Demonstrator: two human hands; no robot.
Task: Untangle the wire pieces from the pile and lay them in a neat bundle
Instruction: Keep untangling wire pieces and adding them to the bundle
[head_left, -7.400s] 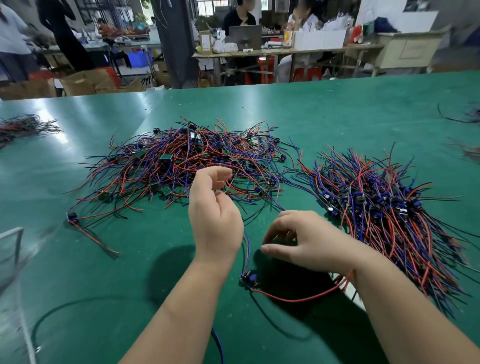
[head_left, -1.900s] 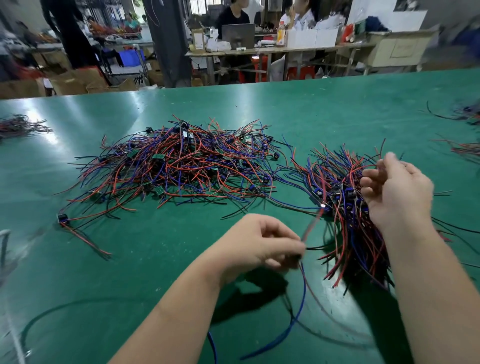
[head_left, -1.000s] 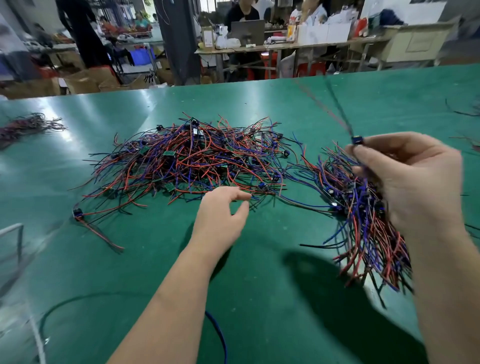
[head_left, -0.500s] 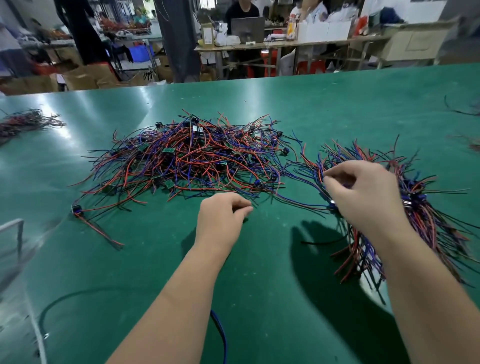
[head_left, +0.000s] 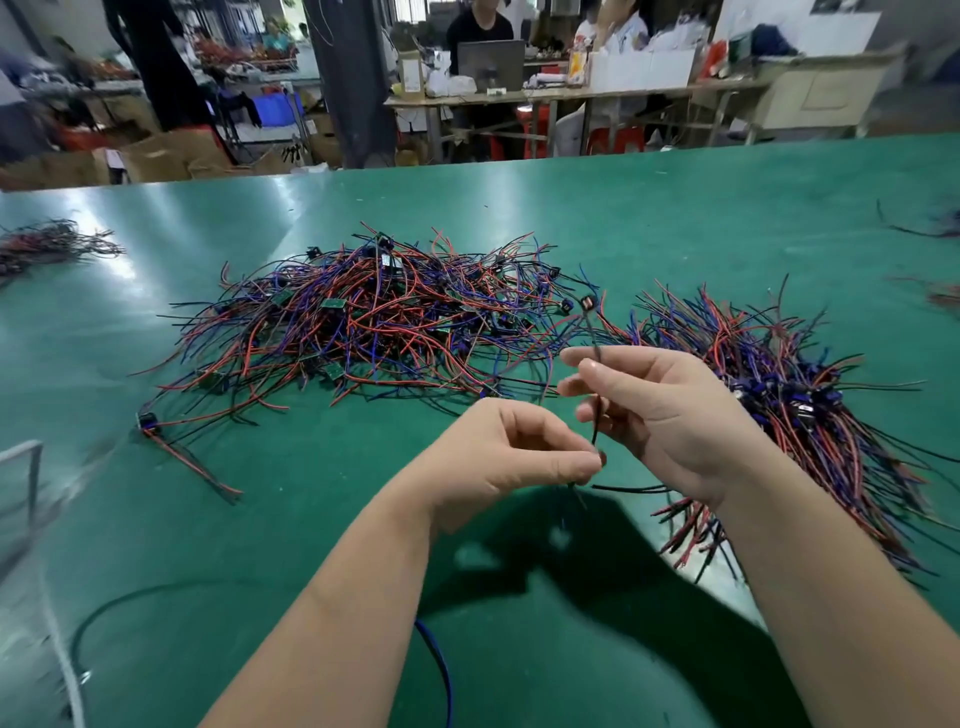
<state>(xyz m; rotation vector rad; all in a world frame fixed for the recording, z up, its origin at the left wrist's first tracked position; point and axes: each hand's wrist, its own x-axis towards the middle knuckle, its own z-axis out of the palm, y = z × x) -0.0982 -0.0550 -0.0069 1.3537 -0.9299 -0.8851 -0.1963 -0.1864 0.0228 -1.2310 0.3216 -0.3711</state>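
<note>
Both hands are up off the green table (head_left: 270, 525) with one wire piece (head_left: 597, 421) stretched between them. The left hand (head_left: 514, 460) pinches the near end tight between thumb and forefinger. The right hand (head_left: 662, 410) takes it higher up, thumb and forefinger closed on the wire as far as I can see, the other fingers loosely curled behind it.

The piece stands almost straight away from the person, its small coil part (head_left: 587, 301) at the far tip, seemingly clear of the tangled pile (head_left: 384, 322) that sprawls ahead and to the left.

Here is what the next move turns on: the bundle (head_left: 779, 384) lies just beside the right hand, on its outer side, well across from the left. Its wires run on a slant, far-left to near-right, with the dark parts gathered near the middle. So the held piece is off that line — it wants swinging rightward and tilting to match, coil part in among the other parts. The right hand is plainly nearer; my guess is that the left lets go and the right carries it over.
</note>
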